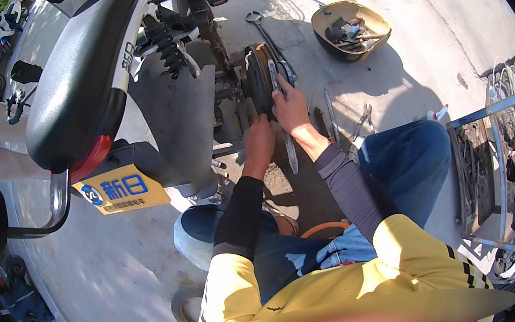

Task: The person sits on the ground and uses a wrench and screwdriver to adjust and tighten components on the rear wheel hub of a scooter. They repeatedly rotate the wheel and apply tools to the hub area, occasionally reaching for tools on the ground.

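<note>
large blue characters [123,186], round emblem [92,195] on yellow plate [123,197], dark characters [128,57] on white trim [132,27]

Both forearms [236,210] slanted inward from below; near the frame's centre the left hand [259,139] was curled, the right hand [291,108], slightly higher, clasped with index finger [286,83] extended.

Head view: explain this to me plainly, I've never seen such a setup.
There is no robot here. One wide fisheye camera, worn on a person's head, looks down, so straight edges bend near the rim. The bare right hand holds a long flat metal bar beside a dark, wheel-like part. The left hand is close by; its grip is unclear. A two-wheeler stands left. On the ground lie a ring-ended tool, pliers and a filled bowl.
</note>
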Available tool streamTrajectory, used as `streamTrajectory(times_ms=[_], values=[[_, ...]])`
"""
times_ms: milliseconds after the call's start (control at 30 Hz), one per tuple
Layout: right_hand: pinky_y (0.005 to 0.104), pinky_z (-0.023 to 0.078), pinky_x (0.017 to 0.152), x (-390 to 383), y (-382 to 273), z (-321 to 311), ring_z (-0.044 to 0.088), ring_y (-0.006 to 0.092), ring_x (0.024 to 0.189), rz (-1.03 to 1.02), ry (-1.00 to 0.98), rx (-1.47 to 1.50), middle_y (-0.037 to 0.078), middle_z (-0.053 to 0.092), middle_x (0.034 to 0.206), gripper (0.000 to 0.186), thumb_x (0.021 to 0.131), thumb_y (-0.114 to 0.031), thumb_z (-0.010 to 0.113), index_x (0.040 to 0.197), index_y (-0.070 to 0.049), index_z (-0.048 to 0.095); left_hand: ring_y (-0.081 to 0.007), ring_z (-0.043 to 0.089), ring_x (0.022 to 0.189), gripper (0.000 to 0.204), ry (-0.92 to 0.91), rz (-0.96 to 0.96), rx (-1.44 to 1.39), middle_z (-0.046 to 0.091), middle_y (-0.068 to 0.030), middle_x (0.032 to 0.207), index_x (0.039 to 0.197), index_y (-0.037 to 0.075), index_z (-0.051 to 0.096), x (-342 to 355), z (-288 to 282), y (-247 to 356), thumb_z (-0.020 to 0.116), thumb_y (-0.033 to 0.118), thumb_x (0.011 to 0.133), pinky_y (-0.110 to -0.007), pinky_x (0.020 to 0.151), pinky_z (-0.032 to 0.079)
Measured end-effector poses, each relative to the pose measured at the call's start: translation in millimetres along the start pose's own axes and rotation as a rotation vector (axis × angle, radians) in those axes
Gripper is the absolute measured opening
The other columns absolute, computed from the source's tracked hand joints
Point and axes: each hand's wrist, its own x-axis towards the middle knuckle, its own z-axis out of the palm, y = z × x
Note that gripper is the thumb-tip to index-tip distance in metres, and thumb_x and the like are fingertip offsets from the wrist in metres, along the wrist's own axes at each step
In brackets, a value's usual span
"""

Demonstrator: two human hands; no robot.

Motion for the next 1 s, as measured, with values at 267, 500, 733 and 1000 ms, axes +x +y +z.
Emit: streamTrajectory(times_ms=[267,500,733,1000], values=[[0.0307,0.050,0.060,0,2,-3,0.056,0.0123,0.060,0.050,-0.027,0.077,0.005,0.060,0.073,0.054,0.102,-0.014,0.056,0.154,-0.003,0.048,-0.0475,0.070,0.086,0.016,0.108,-0.005,-0.053,0.071,-0.0265,0.097,0.102,0.000,0.060,2,-7,14,0.060,0.015,0.099,-0.057,0.073,0.055],[0.0409,0.055,0.086,-30,8,1,0.073,0.0391,0.091,-0.074,0.019,-0.242,0.028,0.074,0.102,0.052,0.101,-0.018,0.057,0.152,-0.007,0.052,-0.0470,0.072,0.083,0.018,0.024,-0.047,-0.040,0.071,-0.0283,0.091,0.098,-0.002,0.065,-1,7,-3,0.063,0.016,0.097,-0.055,0.070,0.057],[0.0544,0.052,0.084,-62,14,0,0.068,0.0514,0.096,0.013,0.005,-0.224,0.031,0.071,0.101,0.057,0.101,-0.024,0.054,0.157,-0.017,0.044,-0.0472,0.072,0.082,0.018,-0.010,-0.079,-0.041,0.072,-0.0277,0.088,0.102,-0.001,0.063,-1,1,5,0.062,0.016,0.097,-0.056,0.072,0.057],[0.0284,0.046,0.057,-32,35,17,0.053,0.0110,0.060,-0.029,0.031,-0.003,0.005,0.063,0.076,0.053,0.102,-0.013,0.055,0.153,-0.001,0.049,-0.0461,0.072,0.081,0.021,-0.022,-0.040,-0.046,0.072,-0.0281,0.086,0.106,-0.001,0.064,0,4,-2,0.061,0.018,0.097,-0.055,0.070,0.058]])
